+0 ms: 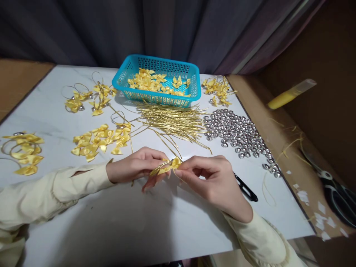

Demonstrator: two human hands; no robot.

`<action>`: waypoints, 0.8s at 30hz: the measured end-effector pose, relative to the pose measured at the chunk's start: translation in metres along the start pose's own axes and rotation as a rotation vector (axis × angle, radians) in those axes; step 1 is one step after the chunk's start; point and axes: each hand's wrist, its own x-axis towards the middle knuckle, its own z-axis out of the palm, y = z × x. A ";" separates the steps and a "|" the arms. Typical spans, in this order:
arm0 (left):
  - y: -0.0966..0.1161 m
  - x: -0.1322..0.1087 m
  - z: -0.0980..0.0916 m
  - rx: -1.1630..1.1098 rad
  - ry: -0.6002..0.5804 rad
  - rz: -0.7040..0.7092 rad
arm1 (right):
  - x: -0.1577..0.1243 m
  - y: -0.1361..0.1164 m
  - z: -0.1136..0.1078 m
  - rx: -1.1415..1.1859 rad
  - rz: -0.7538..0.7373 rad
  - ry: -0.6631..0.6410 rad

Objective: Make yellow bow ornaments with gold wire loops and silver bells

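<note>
Both hands meet over the white table (155, 222) near its front. My left hand (136, 165) pinches a gold cord that runs under a small yellow ribbon bow (172, 163). My right hand (211, 178) pinches the same bow from the right, fingers curled. Behind them lies a bundle of gold cords (172, 120). A pile of loose yellow bows (100, 141) lies to the left of the cords. Silver bells (236, 133) are heaped on the right.
A blue basket (194, 92) with more bows stands at the back. Finished bows on gold loops lie at the left edge (25, 152), back left (89, 96) and back right (218, 89). A black tool (246, 189) lies by my right wrist. Scissors (336, 193) rest on the brown surface.
</note>
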 end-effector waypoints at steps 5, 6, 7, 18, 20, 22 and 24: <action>-0.002 -0.003 0.000 0.034 -0.011 -0.001 | 0.000 0.001 -0.001 -0.047 0.044 -0.063; -0.002 -0.003 0.000 0.047 -0.021 -0.005 | -0.001 0.001 -0.002 -0.052 0.050 -0.078; -0.001 -0.003 0.000 0.064 -0.031 -0.011 | -0.001 0.001 -0.002 -0.055 0.050 -0.093; 0.004 -0.001 0.004 0.203 -0.025 -0.084 | 0.000 0.002 -0.005 -0.099 0.045 -0.218; 0.004 -0.001 0.004 0.214 -0.018 -0.087 | 0.000 0.003 -0.005 -0.107 0.059 -0.224; 0.003 0.000 0.004 0.219 -0.008 -0.090 | 0.000 0.003 -0.004 -0.110 0.074 -0.219; 0.003 0.000 0.004 0.216 0.000 -0.094 | 0.001 0.003 -0.004 -0.114 0.086 -0.214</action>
